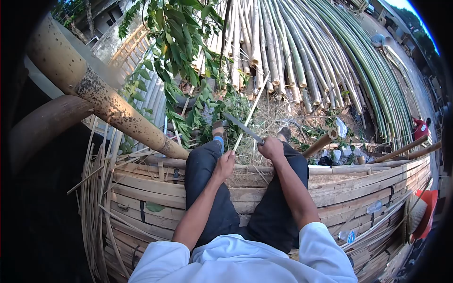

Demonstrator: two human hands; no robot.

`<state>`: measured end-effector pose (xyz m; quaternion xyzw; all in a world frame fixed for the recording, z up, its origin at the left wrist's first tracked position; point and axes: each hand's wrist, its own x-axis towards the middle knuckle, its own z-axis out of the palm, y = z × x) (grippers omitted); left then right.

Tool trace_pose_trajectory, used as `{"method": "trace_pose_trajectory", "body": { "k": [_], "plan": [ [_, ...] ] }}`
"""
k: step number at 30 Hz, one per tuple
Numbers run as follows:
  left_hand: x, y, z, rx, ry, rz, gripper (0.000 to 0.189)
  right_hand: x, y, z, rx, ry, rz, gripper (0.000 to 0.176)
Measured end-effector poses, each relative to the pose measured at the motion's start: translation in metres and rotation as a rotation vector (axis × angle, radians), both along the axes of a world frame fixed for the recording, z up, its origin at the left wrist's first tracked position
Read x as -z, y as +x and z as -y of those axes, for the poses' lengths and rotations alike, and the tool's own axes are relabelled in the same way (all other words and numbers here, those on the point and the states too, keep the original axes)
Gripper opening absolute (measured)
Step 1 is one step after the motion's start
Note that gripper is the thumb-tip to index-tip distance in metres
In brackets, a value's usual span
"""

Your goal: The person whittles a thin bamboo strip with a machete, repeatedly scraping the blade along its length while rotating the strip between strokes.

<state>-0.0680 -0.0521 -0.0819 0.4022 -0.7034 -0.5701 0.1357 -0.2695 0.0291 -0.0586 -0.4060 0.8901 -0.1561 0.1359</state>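
Observation:
My left hand (225,165) is closed round the lower end of a thin, pale bamboo strip (251,111), which slants up and to the right, away from me. In my right hand (272,149) is the handle of a knife, its fingers wrapped round it. The long grey blade of the knife (243,127) points up and to the left, and its middle lies close to the strip. Whether blade and strip touch, I cannot tell. Both hands are in front of my knees.
Stacked bamboo slats (155,195) lie under and beside my legs. Long bamboo poles (302,42) spread out ahead. A thick spotted pole (113,101) crosses the upper left, near leafy branches (177,42). Thin strips (96,203) hang at left. A red-and-straw hat (422,214) is at right.

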Motion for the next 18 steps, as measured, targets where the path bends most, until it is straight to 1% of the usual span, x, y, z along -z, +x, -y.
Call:
{"method": "trace_pose_trajectory", "body": {
  "k": [2,3,4,6,7,8,10,12,14,16,17,18],
  "plan": [
    [-0.005,0.004,-0.003,0.085,-0.078,0.012,0.032,0.006,-0.022,-0.003,0.204,-0.056,0.091,0.037],
    [-0.002,0.004,-0.006,0.072,-0.145,-0.010,0.032,-0.001,-0.022,-0.004,0.192,-0.014,0.091,0.035],
    [0.000,0.006,-0.005,0.071,-0.142,-0.008,0.032,-0.006,-0.015,-0.006,0.190,-0.010,0.093,0.035],
    [0.003,0.002,-0.002,0.045,-0.021,-0.041,0.031,-0.014,-0.001,-0.010,-0.087,-0.027,0.128,0.031],
    [-0.001,0.001,-0.003,0.035,-0.001,-0.051,0.030,-0.005,0.005,-0.010,-0.228,0.018,0.096,0.027],
    [-0.004,0.000,-0.006,0.033,0.004,-0.057,0.030,0.003,0.011,-0.013,-0.398,0.018,0.003,0.026],
    [-0.009,0.002,-0.012,0.049,-0.107,-0.054,0.030,-0.004,0.013,-0.009,-0.459,0.101,-0.079,0.025],
    [-0.007,0.000,-0.009,0.046,-0.123,-0.055,0.031,-0.007,0.006,-0.003,-0.402,0.140,-0.102,0.024],
    [-0.004,-0.002,0.000,0.039,-0.151,-0.065,0.031,0.000,0.006,0.002,-0.378,0.111,-0.128,0.022],
    [-0.003,0.000,0.002,0.044,0.003,-0.063,0.033,0.006,0.005,0.001,-0.286,0.031,-0.120,0.027],
    [-0.001,0.003,-0.001,0.047,0.006,-0.061,0.033,0.009,-0.002,0.000,-0.104,-0.006,-0.119,0.031],
    [-0.010,0.006,-0.005,0.086,-0.014,-0.041,0.033,0.012,-0.015,0.000,0.075,-0.043,-0.118,0.034]
  ]
}}
